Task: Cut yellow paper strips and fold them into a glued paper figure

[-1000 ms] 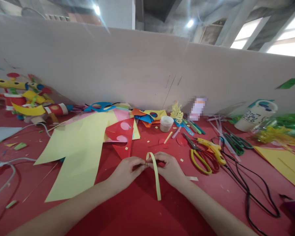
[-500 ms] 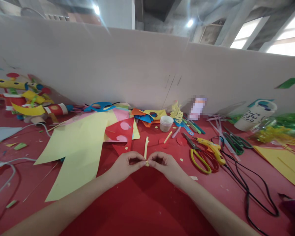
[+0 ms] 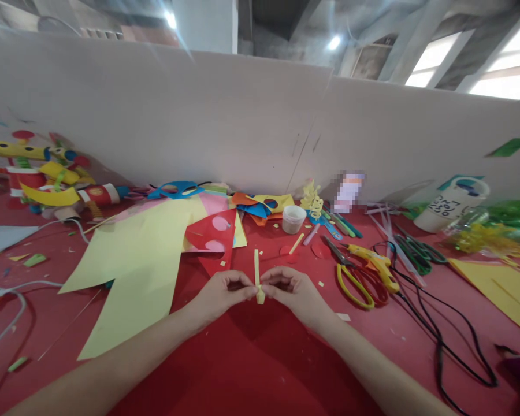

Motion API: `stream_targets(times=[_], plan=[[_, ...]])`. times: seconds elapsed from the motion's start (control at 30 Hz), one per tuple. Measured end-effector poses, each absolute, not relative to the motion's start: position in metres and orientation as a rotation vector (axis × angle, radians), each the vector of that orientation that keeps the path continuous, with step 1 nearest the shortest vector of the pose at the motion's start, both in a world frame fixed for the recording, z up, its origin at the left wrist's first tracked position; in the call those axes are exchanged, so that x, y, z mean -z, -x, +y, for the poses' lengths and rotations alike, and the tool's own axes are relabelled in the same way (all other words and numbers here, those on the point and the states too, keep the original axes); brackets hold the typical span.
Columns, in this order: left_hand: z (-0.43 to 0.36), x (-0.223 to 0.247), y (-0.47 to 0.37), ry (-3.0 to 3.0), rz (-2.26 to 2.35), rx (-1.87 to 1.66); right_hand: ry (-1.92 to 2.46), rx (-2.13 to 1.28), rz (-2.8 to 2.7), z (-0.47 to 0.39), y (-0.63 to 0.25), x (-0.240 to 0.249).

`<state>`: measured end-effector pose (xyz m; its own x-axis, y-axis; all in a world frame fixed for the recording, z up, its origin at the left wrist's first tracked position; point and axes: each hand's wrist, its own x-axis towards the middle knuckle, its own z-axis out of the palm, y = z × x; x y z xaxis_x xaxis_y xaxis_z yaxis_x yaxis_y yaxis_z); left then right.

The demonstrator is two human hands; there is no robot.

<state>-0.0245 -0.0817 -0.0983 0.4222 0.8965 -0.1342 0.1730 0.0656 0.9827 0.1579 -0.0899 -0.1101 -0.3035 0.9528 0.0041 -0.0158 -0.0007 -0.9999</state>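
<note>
A narrow pale-yellow paper strip [image 3: 256, 267] is pinched between my two hands above the red table. Its long end stands up away from me, and a short folded piece hangs below the fingertips. My left hand [image 3: 230, 289] grips it from the left with thumb and forefinger. From the other side, my right hand [image 3: 289, 290] pinches it at the same spot. The fingertips hide part of the fold. Left of the hands lies a red paper sheet [image 3: 199, 234] with pink ovals, beside large pale-yellow paper [image 3: 132, 277].
Yellow-and-red-handled scissors [image 3: 349, 277] and a yellow glue gun [image 3: 375, 260] with a black cord lie at right. A small white tub [image 3: 293, 219] stands behind the hands. Paper animal figures [image 3: 30, 167] are at far left. A white board [image 3: 199, 115] closes off the back.
The folded lower end of the strip now shows more below my fingertips, and the upright end looks straighter. Both hands stay in nearly the same place.
</note>
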Motion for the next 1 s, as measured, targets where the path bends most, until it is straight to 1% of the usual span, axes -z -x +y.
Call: stream_targets(times=[0.27,0.47,0.8,1.0], plan=[[-0.0816,0.0930,0.0265,-1.463,0.978,-0.584,1.022,-1.328,-1.438,-0.0924,-0.1533,0.1098],[-0.0814,0.0934,0.0265,-1.470,0.956,-0.569,1.042,-1.280,-1.473,-0.0922,-0.1531,0.1112],[-0.0831,0.0926,0.0252,-1.477,1.032,-0.562,1.023,-1.389,-1.488,-0.0907,-0.1545,0.1125],[-0.0800,0.0949,0.0275,-1.536,0.984,-0.506,1.045,-1.401,-1.489,-0.0902,-0.1559,0.1124]])
